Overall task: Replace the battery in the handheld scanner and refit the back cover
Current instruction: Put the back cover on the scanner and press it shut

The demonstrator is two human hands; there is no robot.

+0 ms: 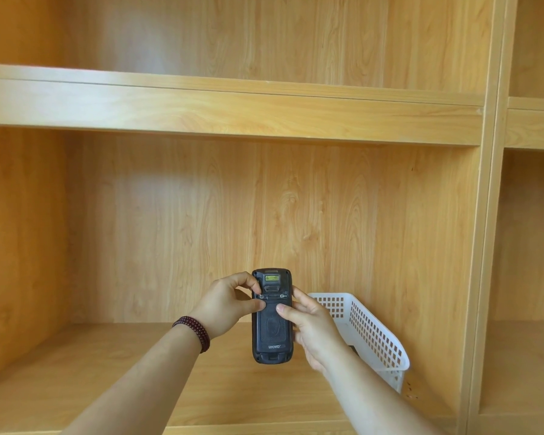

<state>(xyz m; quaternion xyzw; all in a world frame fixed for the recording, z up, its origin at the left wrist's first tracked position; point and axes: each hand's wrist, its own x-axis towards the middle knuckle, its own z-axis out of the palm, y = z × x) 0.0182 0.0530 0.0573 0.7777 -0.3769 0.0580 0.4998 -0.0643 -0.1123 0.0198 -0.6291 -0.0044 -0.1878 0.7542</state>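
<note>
A black handheld scanner (272, 328) is held upright in the air with its back facing me. Its back cover (273, 329) sits on the body, with white lettering near the bottom. My left hand (230, 307) grips the scanner's left edge; its forefinger and thumb rest at the small latch on the upper left of the cover. My right hand (311, 329) wraps the right edge, thumb pressed on the cover's upper middle. No loose battery is visible.
A white perforated plastic basket (374, 331) stands on the wooden shelf (107, 372) just behind my right hand. A thick shelf board (233, 108) runs above, and a vertical divider (490, 246) stands to the right. A dark bead bracelet is on my left wrist.
</note>
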